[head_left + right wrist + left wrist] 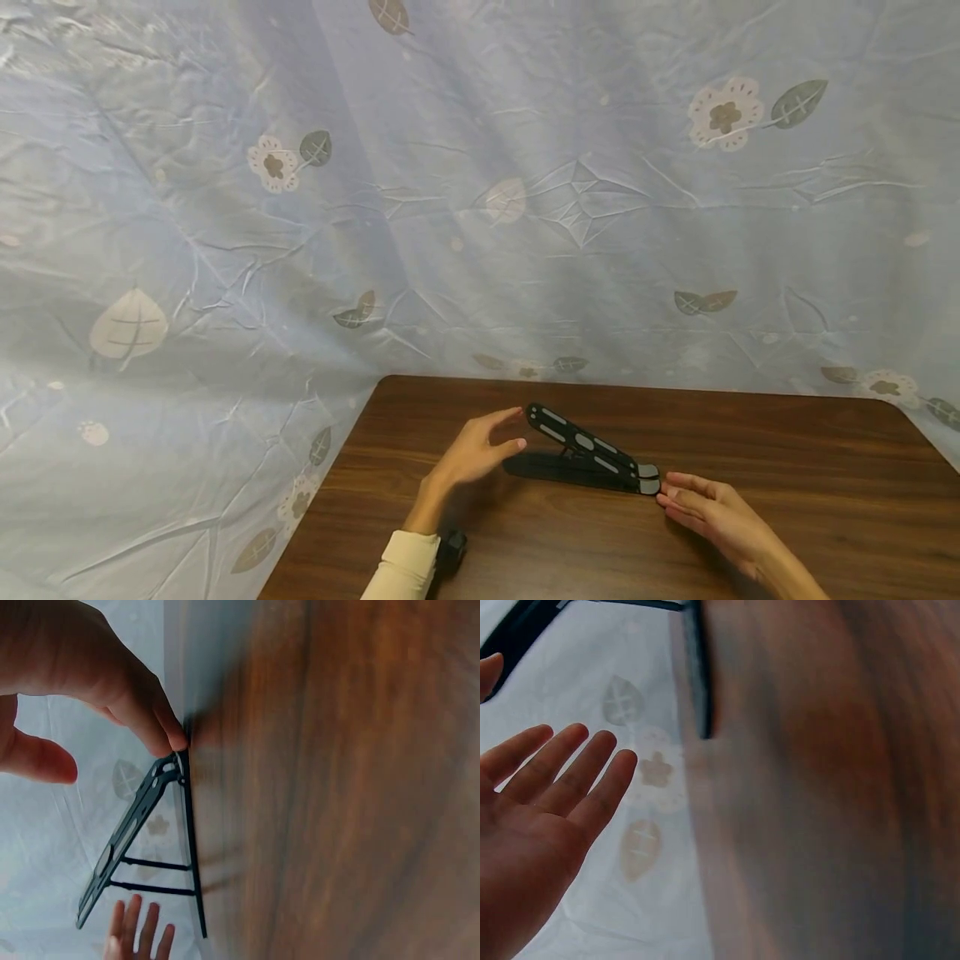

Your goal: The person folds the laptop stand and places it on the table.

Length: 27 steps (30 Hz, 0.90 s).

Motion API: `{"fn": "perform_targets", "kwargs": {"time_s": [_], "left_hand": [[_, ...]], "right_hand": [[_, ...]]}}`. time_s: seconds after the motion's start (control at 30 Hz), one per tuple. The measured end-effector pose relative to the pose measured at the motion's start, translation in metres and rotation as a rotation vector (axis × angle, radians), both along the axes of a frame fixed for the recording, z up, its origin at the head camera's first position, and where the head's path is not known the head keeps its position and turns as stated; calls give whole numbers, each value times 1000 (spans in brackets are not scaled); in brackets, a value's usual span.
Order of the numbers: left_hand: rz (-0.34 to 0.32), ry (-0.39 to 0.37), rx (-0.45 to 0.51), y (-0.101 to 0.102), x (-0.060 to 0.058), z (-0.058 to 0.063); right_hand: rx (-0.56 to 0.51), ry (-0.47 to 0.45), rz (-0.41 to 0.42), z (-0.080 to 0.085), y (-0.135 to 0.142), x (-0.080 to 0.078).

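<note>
A black folding laptop stand [585, 443] with grey pads stands on the wooden table, its upper plate tilted up to the left and propped on thin struts [157, 888]. My left hand [474, 450] is beside the raised end, fingers and thumb spread. In the left wrist view its palm [540, 840] shows with nothing in it; the thumb overlaps the stand's plate [517, 634], and contact is unclear. At the low hinged end is my right hand [712, 510], fingers extended. The right wrist view shows its fingertips [174, 739] at that end, seemingly touching it.
The brown wooden table [555, 533] ends at the back against a pale curtain [480, 275] printed with leaves and flowers. A black device [452, 550] sits at the left wrist, by a cream sleeve [405, 562].
</note>
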<state>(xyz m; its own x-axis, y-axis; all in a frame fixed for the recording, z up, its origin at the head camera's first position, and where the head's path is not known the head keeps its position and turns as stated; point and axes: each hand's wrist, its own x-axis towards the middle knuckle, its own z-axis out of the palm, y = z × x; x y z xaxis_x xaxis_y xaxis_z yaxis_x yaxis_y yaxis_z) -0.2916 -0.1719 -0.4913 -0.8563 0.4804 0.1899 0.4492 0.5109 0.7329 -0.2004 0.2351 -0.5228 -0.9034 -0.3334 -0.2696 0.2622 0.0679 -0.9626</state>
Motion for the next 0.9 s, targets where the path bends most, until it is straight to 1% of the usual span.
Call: {"fn": "perform_targets", "kwargs": {"time_s": [0.13,0.3,0.37,0.47,0.6,0.7,0.9], "left_hand": [[9,-40,-54,-4,-6,-10],[-17,-114,-121,-5,-9,-18],[-28,-136,-127,-5,-9,-19],[-42,-149,-137,-4,-7,-20],[-63,-145,-154,-3,-5,-20],[-59,-150,-169,-2,-3,-21],[-85,-175,-162,-2,4,-20]], "right_hand": [[-9,1,-16,0,-6,5],[-18,14,-32,-1,-10,8],[-23,12,-42,0,-10,8],[-33,0,-58,0,-10,8],[-30,2,-62,1,-10,4],[-24,1,-70,1,-10,1],[-23,14,-51,1,-7,-5]]}}
